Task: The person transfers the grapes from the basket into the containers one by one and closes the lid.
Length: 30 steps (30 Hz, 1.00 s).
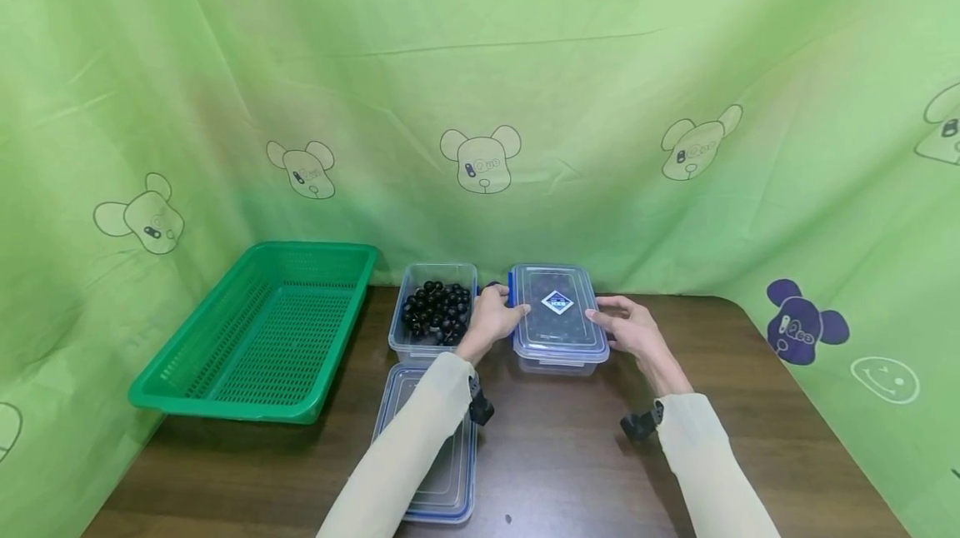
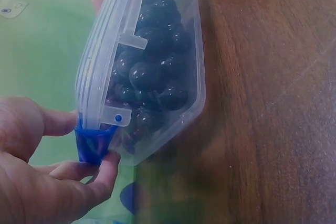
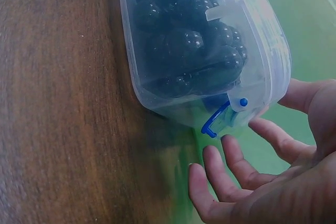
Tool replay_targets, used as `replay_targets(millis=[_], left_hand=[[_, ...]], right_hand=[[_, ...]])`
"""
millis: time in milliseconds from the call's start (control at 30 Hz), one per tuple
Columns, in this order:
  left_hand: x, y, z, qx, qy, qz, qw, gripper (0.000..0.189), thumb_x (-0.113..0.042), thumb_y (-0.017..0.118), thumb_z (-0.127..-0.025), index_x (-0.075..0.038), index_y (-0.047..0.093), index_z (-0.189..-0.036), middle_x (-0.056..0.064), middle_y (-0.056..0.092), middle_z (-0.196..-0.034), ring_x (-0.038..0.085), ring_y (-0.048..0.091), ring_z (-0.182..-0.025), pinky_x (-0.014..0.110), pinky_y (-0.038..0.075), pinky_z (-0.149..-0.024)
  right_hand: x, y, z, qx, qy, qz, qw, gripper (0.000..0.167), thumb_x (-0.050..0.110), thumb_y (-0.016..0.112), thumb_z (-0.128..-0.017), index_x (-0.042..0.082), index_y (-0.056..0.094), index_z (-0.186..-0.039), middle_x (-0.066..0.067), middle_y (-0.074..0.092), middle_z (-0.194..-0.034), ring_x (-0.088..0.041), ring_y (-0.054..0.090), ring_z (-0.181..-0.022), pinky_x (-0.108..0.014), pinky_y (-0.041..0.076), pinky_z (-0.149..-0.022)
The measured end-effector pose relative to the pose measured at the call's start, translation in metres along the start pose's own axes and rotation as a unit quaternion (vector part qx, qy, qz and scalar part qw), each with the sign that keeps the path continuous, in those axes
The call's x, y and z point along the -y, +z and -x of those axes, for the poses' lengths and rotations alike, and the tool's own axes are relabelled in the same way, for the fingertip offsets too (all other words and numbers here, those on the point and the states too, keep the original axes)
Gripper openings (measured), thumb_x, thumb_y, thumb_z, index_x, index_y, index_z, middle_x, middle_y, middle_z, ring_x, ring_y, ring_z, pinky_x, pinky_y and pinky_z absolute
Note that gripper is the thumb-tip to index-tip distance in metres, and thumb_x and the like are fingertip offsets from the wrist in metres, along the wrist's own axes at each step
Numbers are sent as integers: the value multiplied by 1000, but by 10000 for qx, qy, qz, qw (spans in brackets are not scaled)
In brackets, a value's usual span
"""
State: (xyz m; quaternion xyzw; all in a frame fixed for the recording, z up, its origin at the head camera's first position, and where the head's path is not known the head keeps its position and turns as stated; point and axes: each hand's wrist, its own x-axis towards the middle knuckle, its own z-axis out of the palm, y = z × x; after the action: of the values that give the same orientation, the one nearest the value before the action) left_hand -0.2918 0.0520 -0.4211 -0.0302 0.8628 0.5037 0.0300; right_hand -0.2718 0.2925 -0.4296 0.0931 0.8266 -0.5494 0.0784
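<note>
A clear food container (image 1: 553,366) full of dark, round, grape-like fruits (image 2: 152,74) stands at the back of the table, its blue-rimmed lid (image 1: 551,330) on top. My left hand (image 1: 491,321) is at its left side. In the left wrist view, thumb and fingers pinch the blue latch (image 2: 94,148) and lid edge. At the right side is my right hand (image 1: 633,330), thumb at the lid's edge and fingers loosely spread. The right wrist view shows another blue latch (image 3: 216,120) swung out from the wall, just beyond those fingertips.
Left of the lidded container, an uncovered clear container (image 1: 416,352) holds more dark fruits (image 1: 435,309). A loose blue-rimmed lid (image 1: 453,480) lies in front, partly under my left sleeve. A green basket (image 1: 300,415) stands at the left. Behind the wooden table (image 1: 555,455) hangs a green curtain (image 1: 480,63).
</note>
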Motion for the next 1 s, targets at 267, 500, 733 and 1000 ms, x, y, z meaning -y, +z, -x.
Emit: replay_targets(millis=[267, 500, 733, 1000], left_hand=[[-4, 1, 0, -96, 46, -323, 9994, 52, -18, 78, -94, 2, 63, -139, 20, 74, -128, 27, 77, -106, 34, 64, -92], [-3, 1, 1, -123, 253, -594, 9978, 49, -18, 77, -94, 0, 66, -138, 20, 76, -124, 28, 76, -108, 36, 62, -95], [-1, 1, 2, 36, 125, -505, 9986, 54, -18, 75, -96, 2, 60, -144, 22, 72, -131, 29, 76, -110, 36, 63, -95], [-5, 0, 1, 109, 87, -445, 9989, 53, -17, 74, -97, 2, 59, -145, 23, 72, -130, 28, 75, -109, 37, 62, -98]], right_hand=[[-2, -1, -1, -14, 102, -54, 9999, 68, 34, 71, -100, 6, 45, -156, -27, 53, -152, -23, 66, -120, -51, 55, -108], [-3, 0, -1, 9, 110, -12, 9999, 68, 36, 73, -99, 7, 47, -155, -24, 59, -144, -19, 68, -112, -47, 58, -103], [-4, -3, -3, 160, 364, 107, 9992, 86, 39, 72, -100, -3, 30, -162, -16, 74, -122, -13, 71, -100, -34, 63, -89], [2, -7, -4, 30, 304, 525, 9982, 86, 35, 71, -101, -23, 32, -152, -24, 75, -114, -9, 70, -81, -26, 61, -76]])
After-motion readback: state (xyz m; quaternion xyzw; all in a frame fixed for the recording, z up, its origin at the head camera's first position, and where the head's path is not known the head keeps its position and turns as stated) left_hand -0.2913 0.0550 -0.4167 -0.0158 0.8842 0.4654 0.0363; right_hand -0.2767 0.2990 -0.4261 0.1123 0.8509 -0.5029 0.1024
